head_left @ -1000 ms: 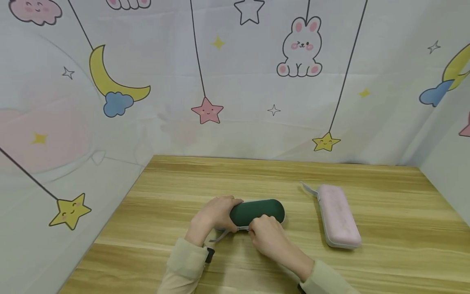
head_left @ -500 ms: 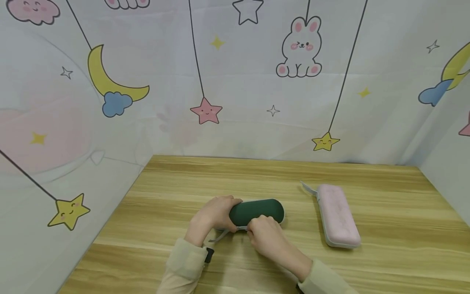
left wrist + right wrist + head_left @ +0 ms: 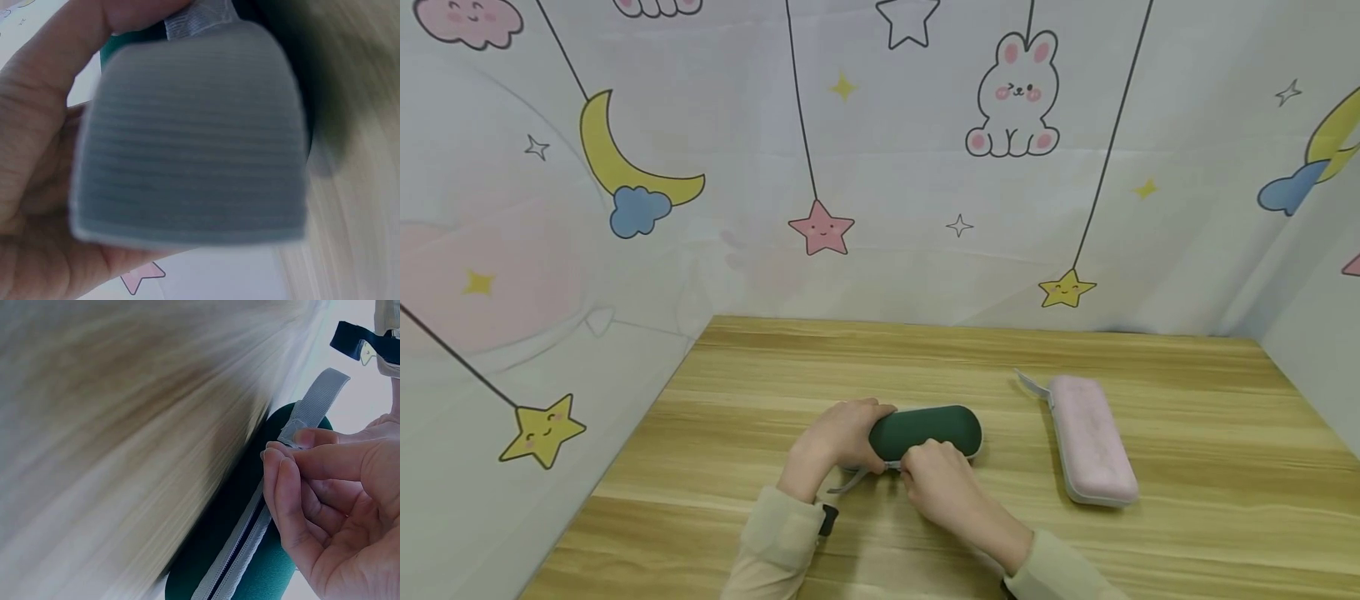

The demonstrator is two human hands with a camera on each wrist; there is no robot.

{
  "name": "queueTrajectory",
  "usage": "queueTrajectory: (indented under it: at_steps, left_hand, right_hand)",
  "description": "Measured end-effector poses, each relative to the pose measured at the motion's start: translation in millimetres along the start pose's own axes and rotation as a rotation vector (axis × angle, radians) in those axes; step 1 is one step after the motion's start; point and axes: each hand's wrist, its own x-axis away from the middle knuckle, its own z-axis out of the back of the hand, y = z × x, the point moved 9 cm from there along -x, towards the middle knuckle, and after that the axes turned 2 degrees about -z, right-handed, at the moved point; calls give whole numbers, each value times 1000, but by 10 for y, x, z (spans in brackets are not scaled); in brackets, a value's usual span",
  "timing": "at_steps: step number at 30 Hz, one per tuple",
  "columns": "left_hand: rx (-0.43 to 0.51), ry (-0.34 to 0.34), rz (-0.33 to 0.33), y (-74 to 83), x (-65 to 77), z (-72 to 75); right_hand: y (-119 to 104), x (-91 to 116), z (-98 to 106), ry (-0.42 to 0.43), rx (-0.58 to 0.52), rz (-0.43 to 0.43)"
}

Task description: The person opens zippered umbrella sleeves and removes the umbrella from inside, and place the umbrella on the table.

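A dark green zip case [image 3: 928,427] lies on the wooden table, with grey zipper tape along its near side. My left hand [image 3: 844,435] grips its left end, thumb on the near side and fingers over the far side. A grey ribbed strap [image 3: 190,144] sticks out beside that hand and fills much of the left wrist view. My right hand [image 3: 946,485] is at the near side, fingers curled. In the right wrist view its thumb and forefinger pinch at the zipper [image 3: 234,556] close to the strap's base; the pull itself is hidden by the fingertips.
To the right on the table [image 3: 760,358] lies a pink case [image 3: 1093,442] with a grey strap [image 3: 1032,384] at its far end. A white printed curtain [image 3: 895,167] hangs behind the table and along both sides.
My right hand has slid slightly left along the near side of the green case, towards my left hand. The left hand and the pink case stay in place.
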Motion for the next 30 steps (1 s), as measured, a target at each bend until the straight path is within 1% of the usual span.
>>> queueTrajectory:
  at_steps: [5, 12, 20, 30]
  left_hand:
    - [2, -4, 2, 2, 6, -2]
    - [-4, 3, 2, 13, 19, 14]
    - [1, -4, 7, 17, 20, 19]
    - [-8, -1, -2, 20, 16, 15]
  right_hand:
    - [-12, -5, -19, -10, -13, 5]
    - [-58, -11, -2, 4, -13, 33]
    - [-64, -14, 7, 12, 9, 26]
    - [-54, -20, -5, 14, 7, 24]
